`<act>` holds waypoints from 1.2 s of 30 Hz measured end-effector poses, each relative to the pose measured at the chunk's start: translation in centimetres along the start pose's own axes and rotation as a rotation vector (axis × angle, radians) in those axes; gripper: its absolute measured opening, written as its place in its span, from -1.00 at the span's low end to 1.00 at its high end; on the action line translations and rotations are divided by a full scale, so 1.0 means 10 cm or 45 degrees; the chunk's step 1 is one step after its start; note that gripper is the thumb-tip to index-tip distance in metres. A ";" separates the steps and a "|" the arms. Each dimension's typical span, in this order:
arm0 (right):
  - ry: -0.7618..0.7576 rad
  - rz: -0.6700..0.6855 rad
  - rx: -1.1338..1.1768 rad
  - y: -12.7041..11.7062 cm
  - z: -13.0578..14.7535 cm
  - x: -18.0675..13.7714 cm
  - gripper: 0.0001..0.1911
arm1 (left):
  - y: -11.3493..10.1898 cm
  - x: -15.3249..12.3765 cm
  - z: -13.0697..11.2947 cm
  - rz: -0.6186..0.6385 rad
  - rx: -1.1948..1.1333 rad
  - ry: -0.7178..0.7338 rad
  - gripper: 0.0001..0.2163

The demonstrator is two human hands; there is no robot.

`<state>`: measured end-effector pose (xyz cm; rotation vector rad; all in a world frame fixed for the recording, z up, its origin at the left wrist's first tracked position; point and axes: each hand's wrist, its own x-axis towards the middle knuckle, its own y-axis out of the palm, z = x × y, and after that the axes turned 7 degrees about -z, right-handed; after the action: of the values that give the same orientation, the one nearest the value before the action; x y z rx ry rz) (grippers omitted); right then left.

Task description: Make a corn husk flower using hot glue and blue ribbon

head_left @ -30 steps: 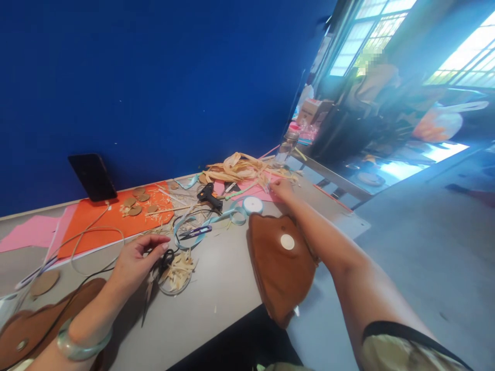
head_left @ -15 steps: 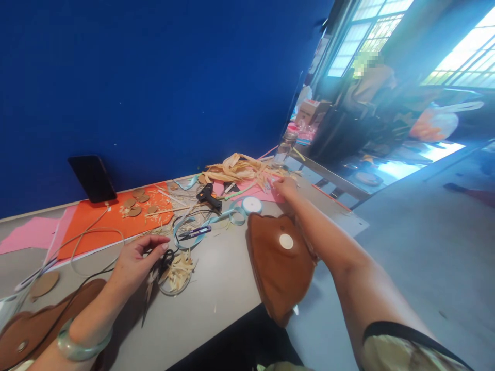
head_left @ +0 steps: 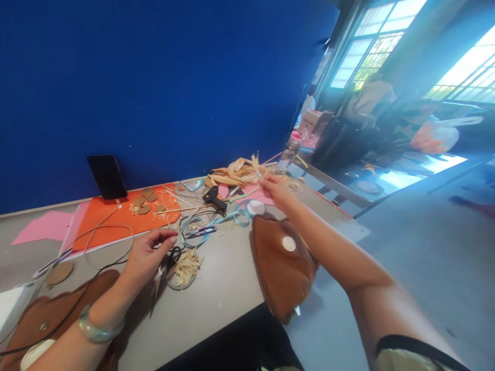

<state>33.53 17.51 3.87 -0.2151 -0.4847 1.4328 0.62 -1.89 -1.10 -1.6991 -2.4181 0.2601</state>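
My right hand [head_left: 277, 189] is closed in a pinch at the far side of the table, and a pale dried husk strip [head_left: 256, 163] rises from its fingertips. Behind it lies a heap of similar dried husks [head_left: 234, 172]. My left hand [head_left: 150, 253] hovers over the near left of the table, thumb and forefinger pressed together; anything between them is too small to make out. Below it are black-handled scissors [head_left: 155, 291], partly hidden, beside a small dish of cut husk pieces [head_left: 186, 268]. A brown leather-like piece with a white disc [head_left: 284, 273] lies under my right forearm.
A black glue gun [head_left: 215, 200], light blue ribbon [head_left: 242, 219] and purple thread snips [head_left: 201, 232] lie mid-table. An orange sheet [head_left: 104, 221] carries several brown discs. A phone [head_left: 107, 176] leans on the blue partition [head_left: 154, 93]. A glass jar [head_left: 288, 156] stands at the far end.
My right hand has lifted slightly and come left from the husk heap, and a husk strip now stands up from its fingers. My left hand keeps its pose; the view has shifted slightly.
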 end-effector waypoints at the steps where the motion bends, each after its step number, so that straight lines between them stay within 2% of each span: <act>1: -0.021 0.058 0.069 0.11 0.12 -0.12 -0.75 | 0.01 0.00 -0.02 -0.019 -0.045 0.000 -0.66; 3: -0.054 0.215 0.207 0.36 0.37 -0.42 -0.73 | 0.01 0.00 -0.05 -0.079 -0.122 0.009 -0.68; 6: 0.016 0.701 0.638 0.77 0.71 -0.88 -0.73 | 0.00 -0.01 -0.11 -0.117 -0.207 0.044 -0.69; 9: 0.075 0.959 0.754 1.14 0.92 -1.21 -0.74 | -0.04 -0.02 -0.17 -0.146 -0.415 0.118 -0.72; 11: 0.094 1.028 0.776 1.34 0.96 -1.32 -0.75 | -0.06 -0.01 -0.20 -0.176 -0.614 0.154 -0.79; 13: 0.121 1.051 0.783 1.49 0.94 -1.36 -0.74 | -0.08 0.02 -0.21 -0.119 -0.674 0.144 -0.81; 17: 0.230 1.098 0.813 1.64 0.83 -1.36 -0.71 | -0.08 0.08 -0.20 -0.118 -0.765 0.000 -0.82; 22: 0.351 1.186 0.879 1.68 0.70 -1.34 -0.65 | -0.06 0.10 -0.17 -0.169 -0.826 -0.164 -0.79; 26: 0.365 1.196 0.944 1.68 0.64 -1.27 -0.62 | -0.08 0.13 -0.17 -0.239 -0.890 -0.239 -0.79; 28: 0.324 1.158 0.958 1.67 0.63 -1.24 -0.61 | -0.09 0.14 -0.17 -0.271 -0.900 -0.251 -0.78; 31: 0.179 1.013 0.889 1.66 0.63 -1.25 -0.62 | -0.08 0.13 -0.18 -0.304 -0.893 -0.261 -0.77; 36: -0.112 0.929 0.636 1.67 0.62 -1.35 -0.62 | -0.03 0.09 -0.18 -0.215 -0.889 -0.321 -0.74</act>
<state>15.00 5.74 -0.28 0.0915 -0.0943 2.2324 0.47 -1.12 0.79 -1.7508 -3.0580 -0.4828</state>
